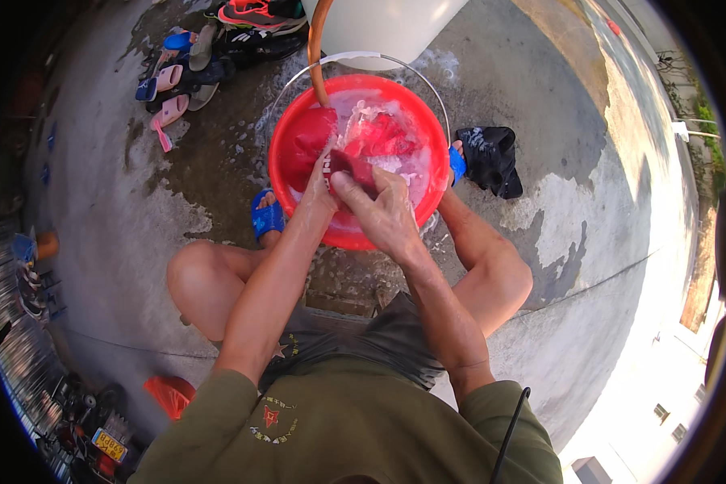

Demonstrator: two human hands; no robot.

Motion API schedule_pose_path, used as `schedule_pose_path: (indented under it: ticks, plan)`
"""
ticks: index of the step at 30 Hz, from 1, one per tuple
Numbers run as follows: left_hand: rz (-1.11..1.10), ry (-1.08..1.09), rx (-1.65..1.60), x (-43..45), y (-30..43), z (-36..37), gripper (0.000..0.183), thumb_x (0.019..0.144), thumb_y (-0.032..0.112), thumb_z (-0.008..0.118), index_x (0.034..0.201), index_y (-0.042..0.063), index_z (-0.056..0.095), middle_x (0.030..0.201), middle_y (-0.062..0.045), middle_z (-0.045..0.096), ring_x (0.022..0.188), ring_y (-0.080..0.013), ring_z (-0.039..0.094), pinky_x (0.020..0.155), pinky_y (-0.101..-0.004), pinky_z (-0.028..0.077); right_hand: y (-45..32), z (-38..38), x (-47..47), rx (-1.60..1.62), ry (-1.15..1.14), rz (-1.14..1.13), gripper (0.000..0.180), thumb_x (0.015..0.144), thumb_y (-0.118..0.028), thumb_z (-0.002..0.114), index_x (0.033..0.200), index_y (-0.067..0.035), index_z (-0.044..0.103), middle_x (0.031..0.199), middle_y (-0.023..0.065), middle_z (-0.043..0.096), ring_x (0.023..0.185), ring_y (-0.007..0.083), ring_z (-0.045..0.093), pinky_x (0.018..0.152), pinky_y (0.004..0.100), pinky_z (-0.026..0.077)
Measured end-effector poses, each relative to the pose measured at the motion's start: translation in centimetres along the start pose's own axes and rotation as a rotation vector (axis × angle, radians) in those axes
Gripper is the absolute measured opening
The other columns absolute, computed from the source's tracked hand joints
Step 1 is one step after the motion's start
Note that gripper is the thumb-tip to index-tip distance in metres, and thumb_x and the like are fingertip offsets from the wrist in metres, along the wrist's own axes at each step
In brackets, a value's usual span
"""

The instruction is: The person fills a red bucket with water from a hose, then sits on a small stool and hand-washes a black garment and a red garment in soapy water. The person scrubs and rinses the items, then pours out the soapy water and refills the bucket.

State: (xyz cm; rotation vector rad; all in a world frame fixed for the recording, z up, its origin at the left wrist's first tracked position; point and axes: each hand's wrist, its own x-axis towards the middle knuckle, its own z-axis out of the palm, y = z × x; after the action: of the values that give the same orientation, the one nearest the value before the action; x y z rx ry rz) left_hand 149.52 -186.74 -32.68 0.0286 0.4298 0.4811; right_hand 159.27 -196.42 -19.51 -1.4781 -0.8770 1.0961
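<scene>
Between my knees stands a red plastic bucket (278, 175) of soapy water, its wire handle (440, 103) raised at the far side. Over it, my left hand (320, 184) holds a wet red cloth (305, 142) that bears white lettering. My right hand (381, 209) grips a dark red fold of the cloth close beside the left, thumb on top. The left fingers are largely hidden by the cloth. More red fabric (381, 136) lies in the suds at the bucket's right side. A curved brown hose (316, 54) reaches down into the bucket from the far side.
A large white tub (381, 30) stands beyond the bucket. Several shoes and slippers (187, 72) are heaped at the far left. A wet black cloth (491, 160) lies by my right foot. My feet wear blue slippers (267, 215). The concrete floor (127, 290) is partly wet.
</scene>
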Motion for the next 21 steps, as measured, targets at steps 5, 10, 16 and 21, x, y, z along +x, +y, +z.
schedule_pose_path:
  ticks: [5, 10, 16, 21]
  plan:
    - [0.217, -0.088, 0.032, -1.4, -1.0, 1.3, 0.045, 0.106, 0.039, 0.052, 0.138, 0.008, 0.060, 0.131, -0.015, 0.068, 0.117, -0.0331, 0.066, 0.107, -0.0461, 0.053, 3.6, 3.4, -0.7, -0.429, -0.243, -0.459, 0.024, 0.089, -0.020, 0.074, 0.100, 0.001, 0.069, 0.088, 0.0198, 0.071, 0.087, 0.0408, 0.070, 0.074, 0.0450, 0.055]
    - [0.173, 0.329, 0.166, -1.5, 0.0, 0.3, 0.041, 0.106, 0.025, 0.048, 0.138, 0.001, 0.060, 0.136, -0.019, 0.067, 0.123, -0.0324, 0.067, 0.111, -0.0490, 0.052, 13.5, -7.5, 9.8, -0.922, 0.039, -0.167, 0.037, 0.101, -0.035, 0.059, 0.118, -0.005, 0.071, 0.108, 0.0268, 0.073, 0.096, 0.0464, 0.071, 0.080, 0.0562, 0.054]
    - [0.167, 0.819, 0.637, 5.0, -2.2, -8.3, 0.040, 0.102, 0.032, 0.061, 0.133, 0.008, 0.065, 0.127, -0.011, 0.071, 0.117, -0.0250, 0.069, 0.103, -0.0458, 0.056, 22.2, -7.9, 10.7, -0.913, 0.221, -0.083, 0.029, 0.090, -0.029, 0.071, 0.098, -0.001, 0.074, 0.096, 0.0288, 0.074, 0.096, 0.0446, 0.073, 0.074, 0.0544, 0.056]
    - [-0.033, 0.768, 0.553, 9.6, -3.3, -11.1, 0.043, 0.100, 0.037, 0.067, 0.130, 0.006, 0.066, 0.122, -0.012, 0.072, 0.113, -0.0266, 0.070, 0.097, -0.0464, 0.057, 24.7, -7.6, 11.2, -1.057, -0.040, 0.155, 0.031, 0.090, -0.028, 0.074, 0.106, 0.000, 0.075, 0.096, 0.0233, 0.075, 0.091, 0.0360, 0.073, 0.081, 0.0491, 0.056]
